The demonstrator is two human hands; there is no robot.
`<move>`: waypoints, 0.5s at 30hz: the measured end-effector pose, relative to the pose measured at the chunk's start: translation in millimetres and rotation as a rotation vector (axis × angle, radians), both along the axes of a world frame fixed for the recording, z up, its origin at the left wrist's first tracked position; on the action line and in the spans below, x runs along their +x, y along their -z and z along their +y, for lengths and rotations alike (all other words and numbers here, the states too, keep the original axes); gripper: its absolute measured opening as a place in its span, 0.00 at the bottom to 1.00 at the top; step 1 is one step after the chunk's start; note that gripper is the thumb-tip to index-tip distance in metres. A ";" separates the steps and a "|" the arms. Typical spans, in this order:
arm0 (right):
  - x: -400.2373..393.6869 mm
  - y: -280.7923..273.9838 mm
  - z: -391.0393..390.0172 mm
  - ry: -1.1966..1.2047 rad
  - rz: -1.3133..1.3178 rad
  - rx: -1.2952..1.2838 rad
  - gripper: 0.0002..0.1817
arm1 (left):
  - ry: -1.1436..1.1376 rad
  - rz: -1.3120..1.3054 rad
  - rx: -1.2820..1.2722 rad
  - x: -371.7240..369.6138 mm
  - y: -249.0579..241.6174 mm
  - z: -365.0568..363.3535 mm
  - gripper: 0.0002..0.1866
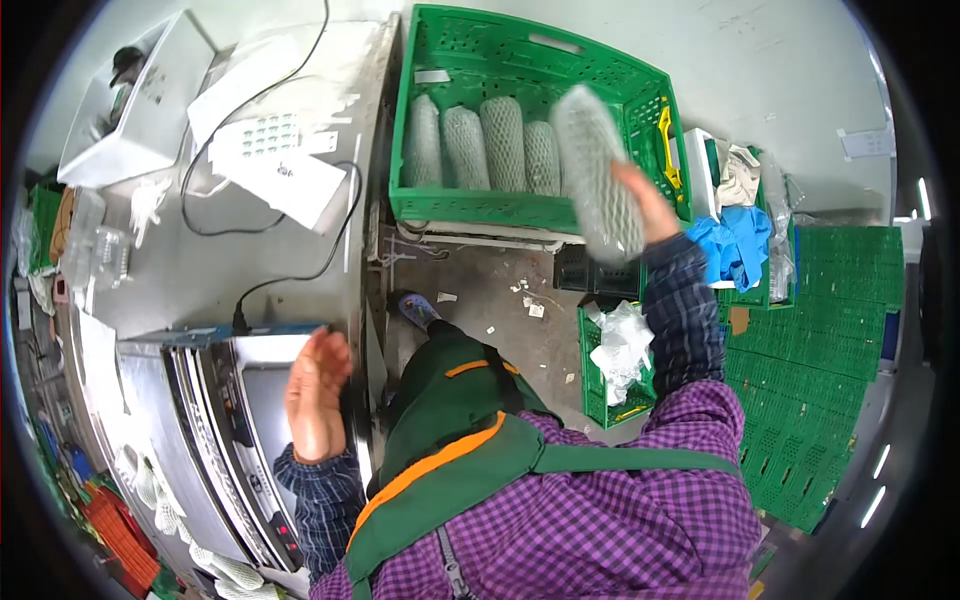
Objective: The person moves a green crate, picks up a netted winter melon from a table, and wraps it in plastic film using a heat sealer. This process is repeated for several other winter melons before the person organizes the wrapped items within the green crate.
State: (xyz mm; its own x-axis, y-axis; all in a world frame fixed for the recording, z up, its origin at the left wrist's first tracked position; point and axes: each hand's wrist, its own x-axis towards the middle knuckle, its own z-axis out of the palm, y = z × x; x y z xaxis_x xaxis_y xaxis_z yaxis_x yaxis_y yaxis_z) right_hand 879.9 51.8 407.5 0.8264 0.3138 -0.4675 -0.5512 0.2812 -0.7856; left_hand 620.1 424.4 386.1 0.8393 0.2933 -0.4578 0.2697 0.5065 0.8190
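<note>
Above the right hand (648, 205), a green crate (530, 60) is sitting with four net-wrapped bundles (482, 145) lying side by side along its near wall. That hand is gripping a fifth net-wrapped bundle (598, 170), holding it tilted over the crate's right end. Below this hand, a smaller green crate (598, 385) is holding crumpled clear plastic (622, 345). To its right, blue gloves (735, 245) are lying on another crate. The left hand (318, 395) is hanging open and empty, fingers spread, just over the steel counter (200, 270), well apart from the bundle.
</note>
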 end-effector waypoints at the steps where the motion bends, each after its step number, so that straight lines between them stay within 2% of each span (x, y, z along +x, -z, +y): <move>1: 26.3 3.1 -21.7 0.004 -0.119 -0.214 0.34 | 0.015 0.030 -0.010 5.3 0.6 -7.6 0.25; 2: 55.0 12.0 -46.8 0.008 -0.234 -0.428 0.33 | 0.038 0.065 0.007 7.7 3.8 -11.5 0.23; 4: 117.6 84.4 -130.3 0.001 -0.381 -0.977 0.41 | 0.029 0.106 0.031 11.6 4.0 -16.5 0.22; 6: 153.4 139.2 -178.8 0.016 -0.383 -1.570 0.51 | 0.020 0.130 0.045 12.0 7.9 -13.7 0.21; 7: 153.9 148.3 -179.3 0.012 -0.242 -1.715 0.61 | 0.003 0.154 0.053 12.5 9.6 -13.9 0.21; 8: 151.1 135.8 -163.7 -0.106 -0.070 -1.834 0.65 | -0.026 0.161 0.062 14.3 10.8 -15.2 0.21; 9: 156.3 163.1 -181.8 -0.125 -0.139 -1.900 0.63 | -0.004 0.209 0.090 14.4 10.6 -13.8 0.20; 10: 143.2 147.2 -168.6 -0.304 -0.383 -1.838 0.63 | -0.013 0.263 0.123 11.7 9.3 -10.4 0.19; 11: 149.4 179.5 -177.4 -0.513 -0.658 -2.039 0.57 | -0.035 0.292 0.126 14.3 5.9 -10.6 0.18; 12: 164.2 198.0 -187.0 -0.826 -0.797 -1.954 0.46 | -0.022 0.268 0.105 6.1 15.5 -4.4 0.19; 15: 165.7 228.8 -201.4 -0.772 -0.763 -1.895 0.42 | -0.057 0.255 0.117 -9.2 11.7 -0.5 0.20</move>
